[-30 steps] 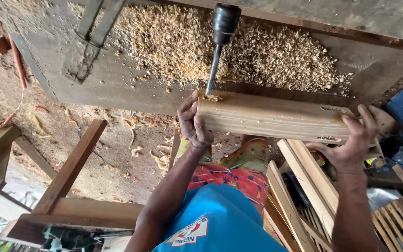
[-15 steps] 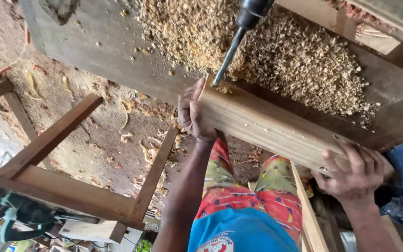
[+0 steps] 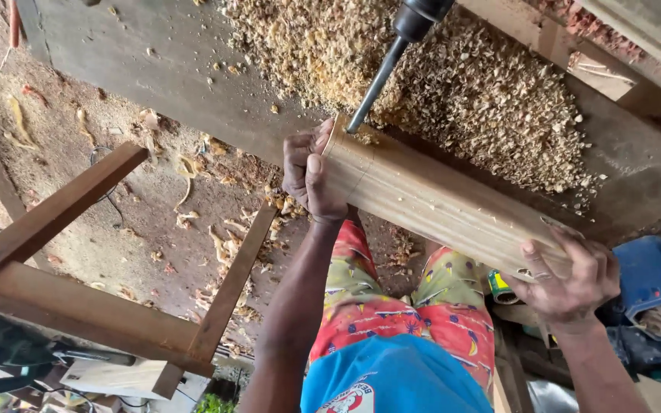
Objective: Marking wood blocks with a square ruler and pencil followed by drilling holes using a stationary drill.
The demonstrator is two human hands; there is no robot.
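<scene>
Drill chuck [image 3: 420,14] cut off by the top edge, bit tip [image 3: 355,126] hidden behind the wooden post [image 3: 437,203].

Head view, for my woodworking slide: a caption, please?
Both hands, left and right, steady a wooden post under a drill bit.

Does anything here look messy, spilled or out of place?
Yes: a thick heap of wood shavings covers the workbench behind the drill bit, and more curls litter the dirt floor. The wooden beam, held by both hands, lies at a slant.
</scene>
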